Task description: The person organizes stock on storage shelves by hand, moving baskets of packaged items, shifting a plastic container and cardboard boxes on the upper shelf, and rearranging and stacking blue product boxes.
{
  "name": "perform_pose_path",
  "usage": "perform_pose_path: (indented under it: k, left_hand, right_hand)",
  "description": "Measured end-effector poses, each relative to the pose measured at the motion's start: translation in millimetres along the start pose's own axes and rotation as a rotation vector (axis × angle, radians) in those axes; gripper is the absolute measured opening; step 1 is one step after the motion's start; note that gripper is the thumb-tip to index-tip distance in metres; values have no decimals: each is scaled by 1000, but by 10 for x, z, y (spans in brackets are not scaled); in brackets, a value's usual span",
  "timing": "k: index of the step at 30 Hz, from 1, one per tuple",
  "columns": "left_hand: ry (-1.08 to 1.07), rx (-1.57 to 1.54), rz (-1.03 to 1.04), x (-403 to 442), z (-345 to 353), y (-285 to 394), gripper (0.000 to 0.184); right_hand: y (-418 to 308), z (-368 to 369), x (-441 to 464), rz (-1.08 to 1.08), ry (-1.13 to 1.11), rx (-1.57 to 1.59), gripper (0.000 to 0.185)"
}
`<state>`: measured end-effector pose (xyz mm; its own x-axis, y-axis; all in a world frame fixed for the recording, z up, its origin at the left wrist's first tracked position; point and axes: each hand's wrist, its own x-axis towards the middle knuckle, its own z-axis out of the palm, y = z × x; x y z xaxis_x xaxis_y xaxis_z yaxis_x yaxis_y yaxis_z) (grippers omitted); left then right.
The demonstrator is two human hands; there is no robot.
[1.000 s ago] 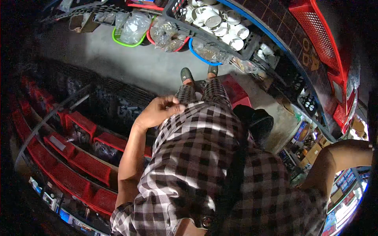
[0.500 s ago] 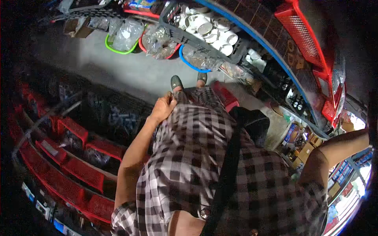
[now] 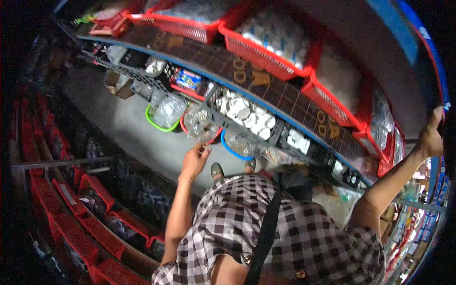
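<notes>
My left hand (image 3: 194,162) is held out in front of my body, fingers loosely bent and apart, with nothing visible in it. Below it in the view are my shoes; just beyond lies a red-rimmed basket (image 3: 219,137) of plastic-bagged goods, which the hand does not appear to touch. At far right, my raised right hand (image 3: 431,137) grips the blue edge of an upper shelf (image 3: 444,90); some of its fingers are hidden behind that edge. Red perforated baskets (image 3: 332,104) of bagged goods stand on the shelf to the left of this hand.
A black crate (image 3: 223,116) of white pipe fittings sits under the shelf. On the floor are a green-rimmed basket (image 3: 164,127) and a blue-rimmed basket (image 3: 237,156). Rows of red bins (image 3: 71,228) line the left side, with a metal bar (image 3: 61,164) across them.
The view has tilted up, showing more of the shelf. My left hand has moved from beside my thigh out forward. My right hand has come into view on the shelf edge.
</notes>
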<state>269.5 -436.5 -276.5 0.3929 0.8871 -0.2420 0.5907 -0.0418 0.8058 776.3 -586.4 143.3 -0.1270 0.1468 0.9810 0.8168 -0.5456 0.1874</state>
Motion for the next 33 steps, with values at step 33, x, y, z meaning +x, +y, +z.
perform_pose_path:
  k: [33]
  left_hand:
    - [388,-229,1588,-99,-568,4380,20]
  right_hand:
    - [-148,-1030,564,-223,-358,312,47]
